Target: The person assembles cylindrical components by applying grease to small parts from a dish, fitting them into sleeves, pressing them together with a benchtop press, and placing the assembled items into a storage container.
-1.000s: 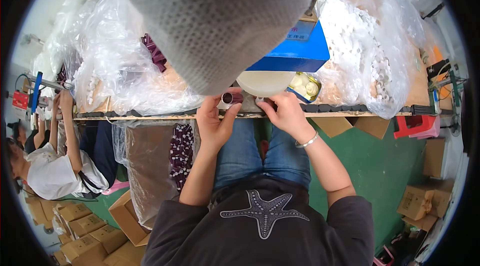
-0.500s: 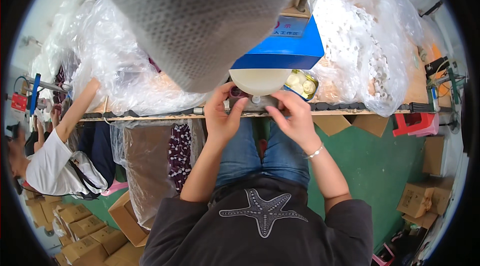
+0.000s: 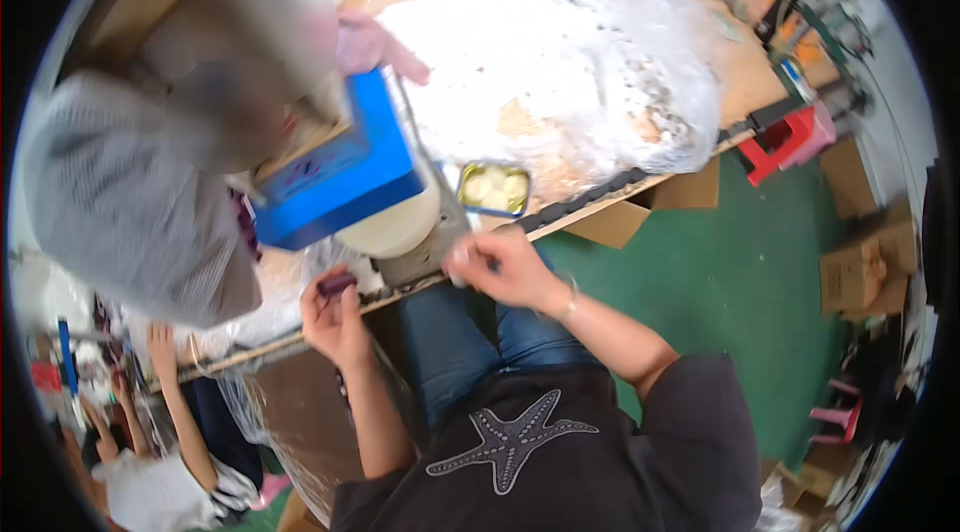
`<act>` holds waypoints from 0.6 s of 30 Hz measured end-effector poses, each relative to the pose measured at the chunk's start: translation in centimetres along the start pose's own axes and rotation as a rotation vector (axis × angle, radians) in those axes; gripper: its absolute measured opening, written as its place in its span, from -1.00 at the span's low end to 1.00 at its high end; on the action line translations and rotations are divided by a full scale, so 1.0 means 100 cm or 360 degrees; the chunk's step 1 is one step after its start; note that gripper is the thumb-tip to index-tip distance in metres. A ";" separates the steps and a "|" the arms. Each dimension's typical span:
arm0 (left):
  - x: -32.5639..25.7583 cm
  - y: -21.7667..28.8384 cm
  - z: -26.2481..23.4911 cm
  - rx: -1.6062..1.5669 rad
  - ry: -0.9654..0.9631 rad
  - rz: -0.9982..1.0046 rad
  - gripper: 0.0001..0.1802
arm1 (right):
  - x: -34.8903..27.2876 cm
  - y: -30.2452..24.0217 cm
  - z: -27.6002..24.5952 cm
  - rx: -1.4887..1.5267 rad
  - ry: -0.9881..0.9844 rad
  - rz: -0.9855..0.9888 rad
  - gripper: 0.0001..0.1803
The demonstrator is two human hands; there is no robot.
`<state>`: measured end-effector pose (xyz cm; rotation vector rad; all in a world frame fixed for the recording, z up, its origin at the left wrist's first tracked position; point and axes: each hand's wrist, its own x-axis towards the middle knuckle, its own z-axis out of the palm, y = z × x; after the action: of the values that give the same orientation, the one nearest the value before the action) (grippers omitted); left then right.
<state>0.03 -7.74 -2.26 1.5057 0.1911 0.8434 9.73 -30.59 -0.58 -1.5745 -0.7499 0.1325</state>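
Note:
My left hand (image 3: 338, 322) is closed around a short dark maroon cylinder (image 3: 337, 284), just off the bench edge. My right hand (image 3: 508, 267) is curled, its fingertips pinched together and smeared by motion. A whitish spot shows at those fingertips, too blurred to name. Between and beyond my hands stands a machine with a blue box-shaped housing (image 3: 345, 187) and a rounded cream part (image 3: 395, 222) below it. Under that lies its grey metal base (image 3: 425, 257). A small tin (image 3: 493, 189) of round cream-coloured pieces sits to the right of the machine.
A heap of small white parts (image 3: 520, 82) on plastic sheeting covers the bench. A grey fabric-covered shape (image 3: 140, 202) blocks the upper left. Another person's arm (image 3: 185, 402) reaches the bench at left. Cardboard boxes (image 3: 855, 272) and a red stool (image 3: 780, 152) stand at right.
My view has turned, so the bench now slants. My hands have drawn apart and away from the machine; the left now shows the maroon cylinder in its fingers.

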 end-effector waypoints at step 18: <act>-0.007 0.012 -0.046 0.0228 0.0024 0.0095 -0.63 | -0.065 0.000 -0.200 -0.0126 -0.0918 0.1530 -0.78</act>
<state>-3.61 -4.68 -1.91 1.6463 0.2226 0.9049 14.71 -50.95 0.56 -1.8779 -0.3568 1.3105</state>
